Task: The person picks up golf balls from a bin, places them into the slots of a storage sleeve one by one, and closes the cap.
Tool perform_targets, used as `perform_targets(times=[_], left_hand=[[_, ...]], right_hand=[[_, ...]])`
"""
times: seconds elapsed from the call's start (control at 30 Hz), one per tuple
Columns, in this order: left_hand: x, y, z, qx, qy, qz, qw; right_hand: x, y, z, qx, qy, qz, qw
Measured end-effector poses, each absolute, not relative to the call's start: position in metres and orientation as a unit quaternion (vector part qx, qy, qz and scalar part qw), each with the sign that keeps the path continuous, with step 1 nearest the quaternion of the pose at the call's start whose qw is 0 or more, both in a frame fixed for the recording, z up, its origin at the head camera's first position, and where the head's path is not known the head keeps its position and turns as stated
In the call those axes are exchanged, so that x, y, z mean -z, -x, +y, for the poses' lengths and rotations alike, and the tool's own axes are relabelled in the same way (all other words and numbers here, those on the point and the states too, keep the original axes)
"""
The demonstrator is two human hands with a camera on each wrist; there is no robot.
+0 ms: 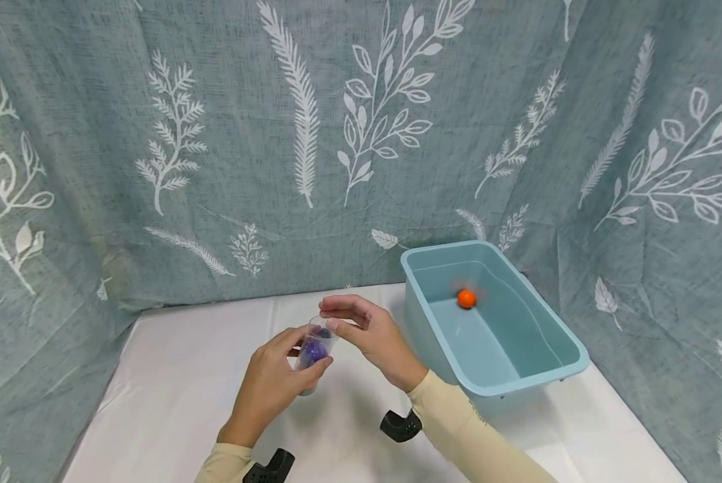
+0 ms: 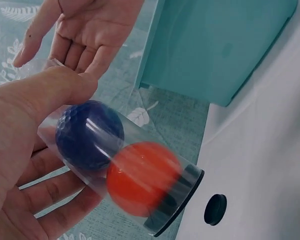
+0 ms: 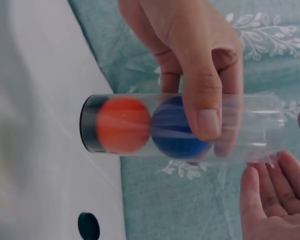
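Observation:
My left hand point(image 1: 274, 369) grips a clear plastic tube point(image 2: 142, 131) around its side, thumb in front and fingers behind. A blue dimpled ball point(image 2: 90, 135) and an orange ball point(image 3: 123, 125) sit in a row inside it, the orange one against the black end point(image 3: 90, 123). The tube's other end has no cap on it. Beside that uncapped end is my right hand point(image 1: 373, 335), fingers loosely extended and holding nothing. Its fingertips are close to the rim; whether they touch it I cannot tell. A black round cap point(image 2: 215, 209) lies on the white surface.
A pale blue tub point(image 1: 442, 335) stands to the right of my hands, with another orange ball point(image 1: 466, 298) on its floor at the far end. Behind the white table point(image 1: 179, 376) hangs a grey-green curtain point(image 1: 228, 134) with white leaf prints.

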State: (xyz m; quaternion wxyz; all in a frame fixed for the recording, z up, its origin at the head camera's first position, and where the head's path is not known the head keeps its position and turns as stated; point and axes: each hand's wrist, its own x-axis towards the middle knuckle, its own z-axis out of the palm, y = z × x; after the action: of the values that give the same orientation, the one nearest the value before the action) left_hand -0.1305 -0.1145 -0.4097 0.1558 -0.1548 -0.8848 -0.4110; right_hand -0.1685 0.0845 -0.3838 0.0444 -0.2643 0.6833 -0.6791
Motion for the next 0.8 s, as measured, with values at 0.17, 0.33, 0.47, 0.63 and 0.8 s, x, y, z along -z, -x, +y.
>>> perform_targets(times=[0.17,0.33,0.47,0.63,0.8], left_hand=[[0.410,0.131,-0.115,0.410,0.154,-0.885,0.154],[0.412,0.129,-0.116,0.406,0.149,-0.889,0.152],[0.413,0.128,-0.116,0.402,0.148,-0.891,0.150],[0.414,0.129,-0.116,0.403,0.149,-0.891,0.148],[0.416,0.129,-0.116,0.404,0.142,-0.893,0.138]], right_hand=[[0.379,0.169,0.087,0.677,0.247,0.692,0.042],[0.373,0.167,0.089,0.669,0.220,0.709,0.037],[0.369,0.167,0.093,0.666,0.214,0.714,0.034],[0.362,0.167,0.098,0.667,0.218,0.712,0.027],[0.353,0.168,0.105,0.669,0.213,0.712,0.026]])
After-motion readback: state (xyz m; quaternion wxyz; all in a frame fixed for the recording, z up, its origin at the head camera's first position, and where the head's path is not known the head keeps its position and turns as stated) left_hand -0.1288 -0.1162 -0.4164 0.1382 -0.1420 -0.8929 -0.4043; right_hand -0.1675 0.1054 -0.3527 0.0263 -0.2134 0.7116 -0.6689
